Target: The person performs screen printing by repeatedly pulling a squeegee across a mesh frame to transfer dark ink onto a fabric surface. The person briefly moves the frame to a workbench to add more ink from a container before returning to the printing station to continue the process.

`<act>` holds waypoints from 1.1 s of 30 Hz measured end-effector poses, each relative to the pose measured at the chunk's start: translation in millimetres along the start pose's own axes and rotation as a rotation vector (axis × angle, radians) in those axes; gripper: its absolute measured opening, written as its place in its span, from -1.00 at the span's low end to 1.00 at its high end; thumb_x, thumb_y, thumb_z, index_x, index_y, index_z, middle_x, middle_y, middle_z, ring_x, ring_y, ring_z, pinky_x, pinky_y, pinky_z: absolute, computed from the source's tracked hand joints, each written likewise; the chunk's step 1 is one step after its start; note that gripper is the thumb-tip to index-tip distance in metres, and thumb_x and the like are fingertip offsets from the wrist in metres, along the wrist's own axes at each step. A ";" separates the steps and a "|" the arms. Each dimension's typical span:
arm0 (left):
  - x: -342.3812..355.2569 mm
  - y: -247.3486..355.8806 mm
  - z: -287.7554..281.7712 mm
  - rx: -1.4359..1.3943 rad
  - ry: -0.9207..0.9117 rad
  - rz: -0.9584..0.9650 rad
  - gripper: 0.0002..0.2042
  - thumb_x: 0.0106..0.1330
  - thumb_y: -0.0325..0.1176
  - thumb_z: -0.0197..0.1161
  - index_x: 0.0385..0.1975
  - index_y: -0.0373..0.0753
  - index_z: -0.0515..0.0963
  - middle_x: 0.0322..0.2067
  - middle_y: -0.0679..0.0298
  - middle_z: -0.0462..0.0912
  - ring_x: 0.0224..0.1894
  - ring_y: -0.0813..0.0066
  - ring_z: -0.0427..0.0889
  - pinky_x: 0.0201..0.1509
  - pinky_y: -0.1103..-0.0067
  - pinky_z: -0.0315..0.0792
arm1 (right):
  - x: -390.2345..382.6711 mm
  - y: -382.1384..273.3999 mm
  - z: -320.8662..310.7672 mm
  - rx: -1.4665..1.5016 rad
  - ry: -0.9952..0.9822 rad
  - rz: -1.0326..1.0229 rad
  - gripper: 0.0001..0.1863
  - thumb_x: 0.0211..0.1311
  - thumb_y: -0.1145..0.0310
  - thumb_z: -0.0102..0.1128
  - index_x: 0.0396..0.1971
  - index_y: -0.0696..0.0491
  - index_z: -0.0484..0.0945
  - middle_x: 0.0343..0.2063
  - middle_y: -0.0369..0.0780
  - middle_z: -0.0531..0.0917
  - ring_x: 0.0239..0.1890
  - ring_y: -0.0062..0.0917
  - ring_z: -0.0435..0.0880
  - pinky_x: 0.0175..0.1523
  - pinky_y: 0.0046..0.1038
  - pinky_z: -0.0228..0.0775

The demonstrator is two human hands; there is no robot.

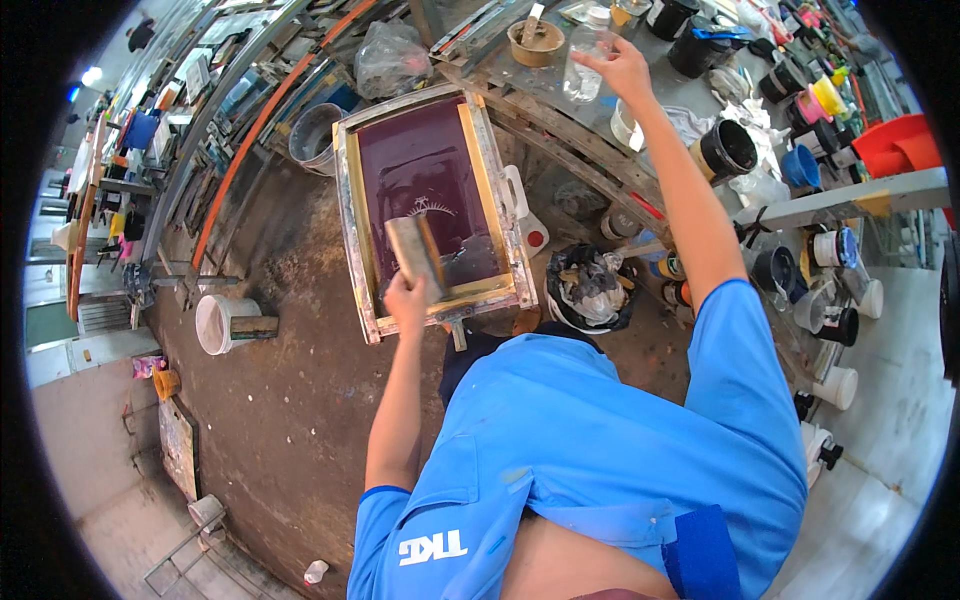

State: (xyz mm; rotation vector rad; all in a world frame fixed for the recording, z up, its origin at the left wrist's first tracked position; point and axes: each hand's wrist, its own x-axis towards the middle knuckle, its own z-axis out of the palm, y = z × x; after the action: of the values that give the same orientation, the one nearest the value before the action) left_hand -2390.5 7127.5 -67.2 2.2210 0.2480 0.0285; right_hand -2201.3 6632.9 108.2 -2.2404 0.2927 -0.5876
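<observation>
A framed printing screen (352,215) with dark maroon mesh leans in front of me, its lower edge near my body. My left hand (408,301) grips a flat wooden squeegee (414,251) held against the lower part of the mesh. My right arm stretches far up to the cluttered bench, where my right hand (621,66) closes around a clear plastic bottle (583,62) standing there. I wear a blue short-sleeved shirt.
The bench (690,95) holds several ink pots, a black tub (727,150), coloured cups and a tan bowl (536,43). A bin with a black bag (590,287) stands right of the screen. A white bucket (218,323) and a grey bucket (312,135) sit on the stained floor.
</observation>
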 end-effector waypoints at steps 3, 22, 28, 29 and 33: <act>1.9 35.4 -60.0 0.177 -0.055 0.064 -0.66 0.20 -0.30 0.35 -0.03 -0.24 0.65 -0.35 0.02 0.74 -0.29 0.15 0.74 -0.20 0.35 0.53 | 35.4 60.0 15.1 -0.138 0.129 0.086 -0.11 -0.23 -0.20 0.60 0.06 0.13 0.62 0.03 -0.06 0.69 0.10 -0.27 0.66 0.20 -0.29 0.46; 7.1 39.3 -20.8 0.578 -0.506 0.766 -0.53 0.06 -0.40 0.36 0.06 0.08 0.67 0.04 0.48 0.69 0.05 0.33 0.61 0.06 0.33 0.48 | 32.5 61.4 6.7 -0.085 0.403 -0.052 -0.17 0.02 -0.05 0.53 0.17 0.22 0.48 0.14 -0.02 0.60 0.23 -0.27 0.54 0.32 -0.29 0.33; 19.9 29.7 -91.3 0.521 -0.485 0.576 -0.68 0.12 -0.41 0.38 -0.08 -0.10 0.69 -0.28 0.09 0.75 -0.23 0.05 0.69 -0.20 0.36 0.54 | -142.0 -72.5 17.2 0.167 0.206 -0.520 -0.69 0.23 0.40 0.32 -0.02 0.06 0.59 -0.01 -0.17 0.65 0.05 -0.29 0.60 0.20 -0.26 0.41; 22.0 25.4 -99.3 0.481 -0.450 0.466 -0.70 0.14 -0.39 0.38 -0.09 -0.14 0.69 -0.32 0.09 0.74 -0.26 0.10 0.70 -0.22 0.34 0.53 | -164.0 -69.8 31.8 0.107 0.056 -0.542 -0.69 0.21 0.40 0.34 -0.03 0.05 0.60 -0.04 -0.16 0.64 0.04 -0.27 0.60 0.18 -0.26 0.41; 48.9 -7.0 -106.8 0.247 -0.273 0.122 -0.74 0.27 -0.27 0.38 -0.15 -0.28 0.65 -0.44 0.15 0.69 -0.38 0.38 0.64 -0.26 0.41 0.47 | -210.1 31.4 125.5 -0.031 -0.122 -0.177 -0.53 0.30 0.29 0.28 0.19 -0.02 0.47 -0.05 -0.12 0.56 0.07 -0.20 0.56 0.18 -0.21 0.40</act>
State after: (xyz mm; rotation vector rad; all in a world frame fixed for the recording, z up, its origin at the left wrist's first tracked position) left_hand -2355.3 7224.3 -10.1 2.4496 -0.0370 -0.2495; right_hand -2321.3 6773.3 -55.4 -2.3370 0.0419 -0.5385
